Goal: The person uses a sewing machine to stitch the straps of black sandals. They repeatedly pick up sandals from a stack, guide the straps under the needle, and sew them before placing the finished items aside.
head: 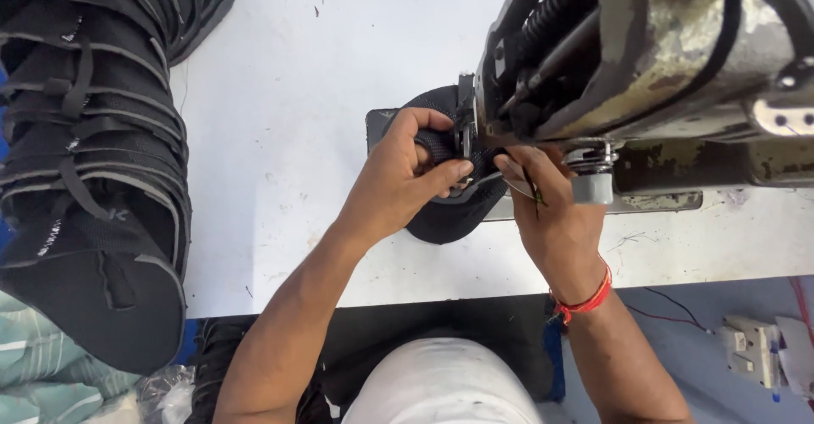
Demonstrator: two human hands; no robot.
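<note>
The black mesh fabric shoe-upper piece [445, 212] lies on the white table [280, 136] under the head of the sewing machine, its long axis running from the far side of the table toward the person. Its rounded near end points at the person's body; its far end curves up behind the needle area. The fabric is dark, woven and slightly ribbed, with a thicker folded edge bunched at the middle, where a black strap or binding crosses it.

The left hand [398, 186] is curled over the top of the piece, fingers bent and thumb pressed against them, pinching the bunched edge just beside the presser foot. The right hand [551, 212] comes in from the other side, its fingers pressed together and laid against the fabric and a thin grey strip beneath the machine head; whether it actually pinches the fabric cannot be told. A red thread band [585, 298] circles the right wrist.

Above both hands hangs the worn, grey-beige metal sewing machine [644, 59], paint chipped, with a dark coiled spring on its top. At the table's left edge sits a tall stack of black mesh upper pieces [85, 161] with grey trim and black straps.
</note>
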